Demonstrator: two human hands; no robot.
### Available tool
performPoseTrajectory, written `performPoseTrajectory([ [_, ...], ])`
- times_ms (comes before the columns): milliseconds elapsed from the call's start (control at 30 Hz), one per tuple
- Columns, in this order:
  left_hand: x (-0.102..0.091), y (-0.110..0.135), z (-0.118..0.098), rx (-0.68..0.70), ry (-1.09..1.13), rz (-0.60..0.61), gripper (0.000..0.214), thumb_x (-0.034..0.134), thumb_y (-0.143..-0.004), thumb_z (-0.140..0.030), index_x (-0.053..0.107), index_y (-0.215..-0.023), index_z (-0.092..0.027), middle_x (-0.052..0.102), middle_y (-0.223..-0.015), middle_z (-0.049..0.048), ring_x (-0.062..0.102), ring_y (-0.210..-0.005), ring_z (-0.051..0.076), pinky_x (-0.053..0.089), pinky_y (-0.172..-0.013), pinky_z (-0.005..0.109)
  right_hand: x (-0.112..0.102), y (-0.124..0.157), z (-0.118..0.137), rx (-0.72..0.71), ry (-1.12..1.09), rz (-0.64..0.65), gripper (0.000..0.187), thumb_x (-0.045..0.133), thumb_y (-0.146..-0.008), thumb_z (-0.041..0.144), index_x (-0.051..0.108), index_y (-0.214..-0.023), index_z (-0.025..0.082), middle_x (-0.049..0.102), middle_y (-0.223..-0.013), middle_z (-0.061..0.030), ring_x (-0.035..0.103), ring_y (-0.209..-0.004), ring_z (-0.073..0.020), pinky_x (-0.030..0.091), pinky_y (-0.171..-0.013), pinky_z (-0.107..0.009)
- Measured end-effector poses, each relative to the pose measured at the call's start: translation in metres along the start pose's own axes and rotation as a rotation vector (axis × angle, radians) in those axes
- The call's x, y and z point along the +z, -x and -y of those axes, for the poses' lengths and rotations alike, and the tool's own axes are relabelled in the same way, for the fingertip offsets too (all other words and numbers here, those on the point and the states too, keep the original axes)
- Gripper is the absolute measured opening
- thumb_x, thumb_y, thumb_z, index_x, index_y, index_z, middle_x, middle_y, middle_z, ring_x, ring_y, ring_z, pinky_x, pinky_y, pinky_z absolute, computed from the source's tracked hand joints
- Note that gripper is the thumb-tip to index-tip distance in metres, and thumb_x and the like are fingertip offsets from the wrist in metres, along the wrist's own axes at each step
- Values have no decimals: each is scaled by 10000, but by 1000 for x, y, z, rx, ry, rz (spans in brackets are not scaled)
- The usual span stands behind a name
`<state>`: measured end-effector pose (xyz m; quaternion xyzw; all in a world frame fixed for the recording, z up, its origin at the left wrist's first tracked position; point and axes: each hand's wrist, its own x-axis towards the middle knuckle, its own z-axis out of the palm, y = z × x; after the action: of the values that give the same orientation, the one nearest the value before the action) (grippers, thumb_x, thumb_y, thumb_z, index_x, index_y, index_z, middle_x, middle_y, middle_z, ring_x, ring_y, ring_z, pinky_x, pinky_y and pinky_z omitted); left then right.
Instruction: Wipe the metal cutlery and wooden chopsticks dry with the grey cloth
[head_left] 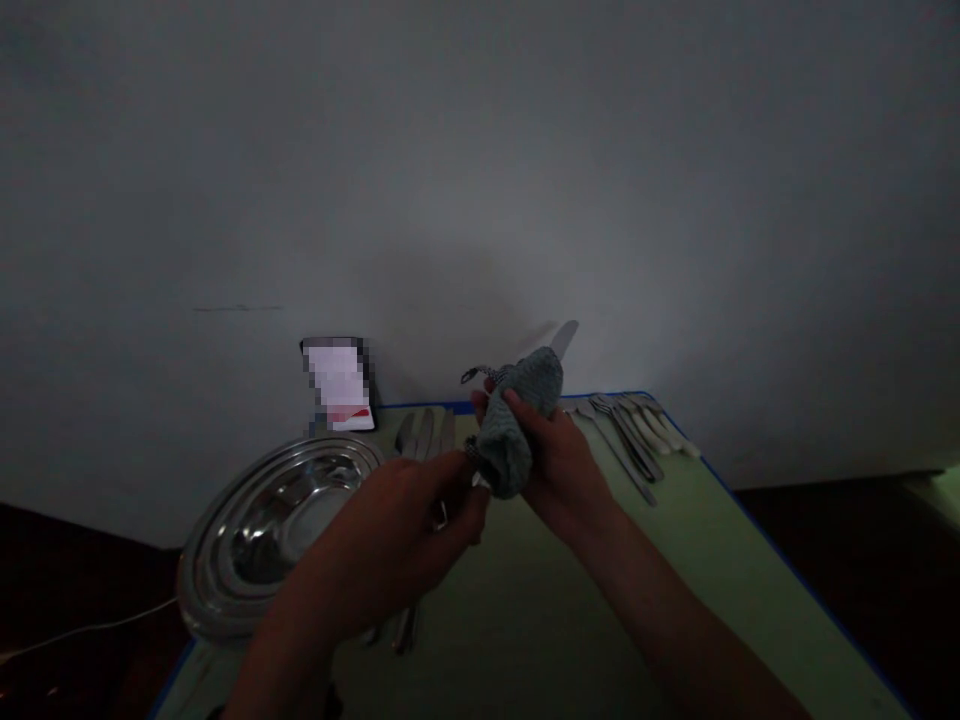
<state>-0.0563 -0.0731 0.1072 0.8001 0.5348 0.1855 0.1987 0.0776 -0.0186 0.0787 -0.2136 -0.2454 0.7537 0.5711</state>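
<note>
My right hand (559, 465) is closed round a grey-green knitted cloth (517, 420), which is wrapped about a table knife. The knife's blade tip (564, 338) sticks out above the cloth toward the wall. My left hand (409, 535) is closed in a pinch on the knife's handle end just below the cloth. Both hands are raised above the pale green table (540, 610).
A large steel platter (270, 530) lies at the table's left edge. Several pieces of cutlery (426, 432) lie behind my left hand, and more cutlery (637, 430) lies at the far right corner. A small box (341, 385) leans against the white wall. The table's blue right edge (787, 560) is close.
</note>
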Motion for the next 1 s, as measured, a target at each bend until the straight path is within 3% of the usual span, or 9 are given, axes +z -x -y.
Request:
performPoseTrajectory([
  [267,-8,4,11,-93,104,-162,273,429,-870,-324,544,-664,-187,594,-561,-52,545,-500,91,370,-496,201,-2,-6,15,150,-132,-6,191,461,-818,185,598,-947,149,691,-886,-46,648,-814,-145,518,-809,-299],
  [400,-2,0,12,-111,98,-89,336,405,-885,-411,530,-665,-190,552,-530,-60,510,-466,83,341,-463,196,1,-5,18,180,-210,-3,275,394,-781,114,600,-959,158,690,-748,-27,654,-825,-166,505,-852,-355],
  [533,5,-3,3,-98,118,18,308,433,-867,-426,526,-690,-192,564,-522,-60,518,-458,86,326,-455,195,-2,-9,19,96,-206,-92,316,382,-752,57,589,-969,158,684,-716,-17,654,-830,-156,501,-863,-350],
  [667,9,-5,-6,-102,153,58,318,450,-848,-442,529,-669,-191,611,-554,-44,564,-500,104,363,-502,207,-6,-13,13,-24,-130,-134,188,470,-807,165,590,-951,185,687,-766,4,649,-819,-138,507,-860,-324],
  [867,12,-14,-2,-241,183,-63,409,373,-849,-513,539,-668,-187,564,-493,-35,525,-436,117,347,-449,218,0,-6,8,-121,-126,-37,166,462,-839,191,608,-918,203,687,-823,11,633,-866,-127,474,-915,-324],
  [1000,10,-17,8,-253,154,-154,415,351,-855,-528,573,-766,-189,544,-513,-38,511,-464,126,330,-445,223,4,-4,8,-72,-124,47,200,430,-848,167,622,-889,203,685,-854,11,630,-852,-121,469,-919,-316],
])
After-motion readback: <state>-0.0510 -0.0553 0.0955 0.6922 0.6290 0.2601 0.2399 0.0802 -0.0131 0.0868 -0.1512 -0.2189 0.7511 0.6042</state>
